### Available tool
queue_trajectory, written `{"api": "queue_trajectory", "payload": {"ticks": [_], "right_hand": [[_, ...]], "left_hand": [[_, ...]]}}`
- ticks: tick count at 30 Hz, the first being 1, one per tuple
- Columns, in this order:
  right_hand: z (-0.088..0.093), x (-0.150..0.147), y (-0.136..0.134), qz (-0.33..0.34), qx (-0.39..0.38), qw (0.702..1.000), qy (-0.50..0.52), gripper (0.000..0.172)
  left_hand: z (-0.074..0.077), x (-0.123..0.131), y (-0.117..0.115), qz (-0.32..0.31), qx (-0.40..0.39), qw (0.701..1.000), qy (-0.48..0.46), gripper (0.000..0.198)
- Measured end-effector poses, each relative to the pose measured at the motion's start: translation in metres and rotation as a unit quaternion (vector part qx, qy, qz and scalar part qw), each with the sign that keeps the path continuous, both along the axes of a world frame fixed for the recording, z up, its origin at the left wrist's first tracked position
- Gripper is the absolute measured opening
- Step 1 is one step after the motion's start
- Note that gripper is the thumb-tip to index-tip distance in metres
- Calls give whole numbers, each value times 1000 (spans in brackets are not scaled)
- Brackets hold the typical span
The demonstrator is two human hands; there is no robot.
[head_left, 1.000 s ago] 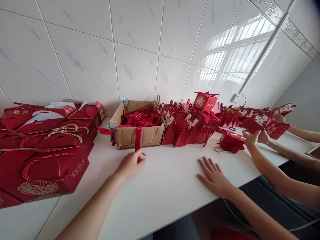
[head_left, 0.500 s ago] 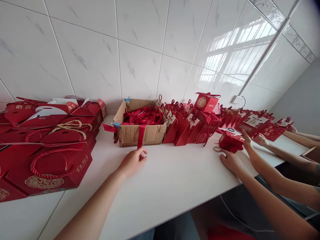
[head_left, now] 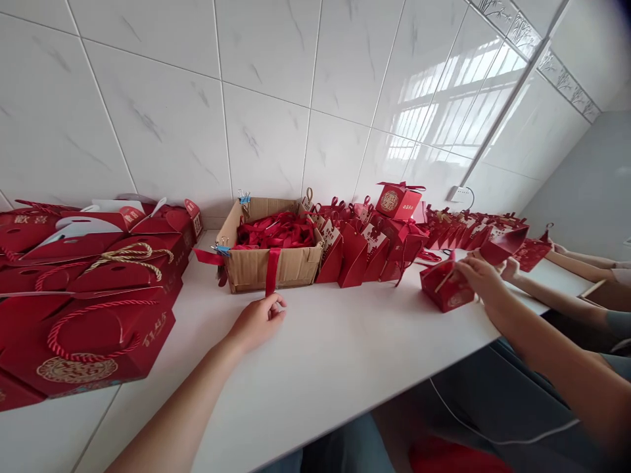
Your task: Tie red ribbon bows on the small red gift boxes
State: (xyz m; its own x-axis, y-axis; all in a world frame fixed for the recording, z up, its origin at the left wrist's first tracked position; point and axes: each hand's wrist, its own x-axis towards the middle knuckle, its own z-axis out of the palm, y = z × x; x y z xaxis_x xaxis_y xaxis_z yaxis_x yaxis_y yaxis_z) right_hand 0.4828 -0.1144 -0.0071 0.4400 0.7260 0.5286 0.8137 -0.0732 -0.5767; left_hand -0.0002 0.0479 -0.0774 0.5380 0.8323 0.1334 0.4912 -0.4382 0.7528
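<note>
My left hand rests on the white table, its fingers curled and pinching the lower end of a red ribbon. That ribbon hangs over the front wall of a cardboard box full of red ribbons. My right hand reaches far right and grips a small red gift box that stands on the table near its front edge.
Large red gift boxes with rope handles are stacked at the left. A row of small red gift bags runs along the tiled wall. Another person's hands handle a red box at the far right.
My right hand left the table's middle, moved right and took hold of the small red box. My left hand stayed at the ribbon. The other person's hands shifted further right.
</note>
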Motion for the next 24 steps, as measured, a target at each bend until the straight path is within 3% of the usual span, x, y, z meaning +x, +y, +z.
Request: {"api": "queue_trajectory", "payload": {"ticks": [3, 6, 10, 11, 13, 15, 17, 19, 24], "right_hand": [[24, -9, -4, 4, 8, 999, 42, 44], [27, -32, -22, -4, 16, 999, 49, 40], [-8, -67, -52, -84, 125, 988, -23, 36], [-21, -71, -58, -87, 123, 988, -31, 47], [-44, -73, -66, -84, 87, 993, -3, 92], [-60, -66, -72, -50, 16, 993, 104, 120], [-67, -55, -77, -3, -69, 973, 220, 123], [-68, -44, -80, 24, -130, 957, 260, 119], [-79, -38, -60, -34, -72, 995, 63, 128]], "left_hand": [[-1, 0, 2, 0, -2, 1000, -3, 19], [-2, 0, 3, -1, 0, 1000, 0, 20], [0, 0, 2, -1, 5, 1000, 10, 20], [1, -1, 2, -1, 7, 1000, 11, 20], [2, -1, 1, 2, 9, 1000, 10, 21], [2, -2, 1, 6, 10, 1000, 9, 21], [2, -1, 3, 7, 11, 1000, 10, 22], [1, -1, 4, 5, 10, 1000, 13, 23], [1, 1, 6, 6, 12, 1000, 25, 24]]}}
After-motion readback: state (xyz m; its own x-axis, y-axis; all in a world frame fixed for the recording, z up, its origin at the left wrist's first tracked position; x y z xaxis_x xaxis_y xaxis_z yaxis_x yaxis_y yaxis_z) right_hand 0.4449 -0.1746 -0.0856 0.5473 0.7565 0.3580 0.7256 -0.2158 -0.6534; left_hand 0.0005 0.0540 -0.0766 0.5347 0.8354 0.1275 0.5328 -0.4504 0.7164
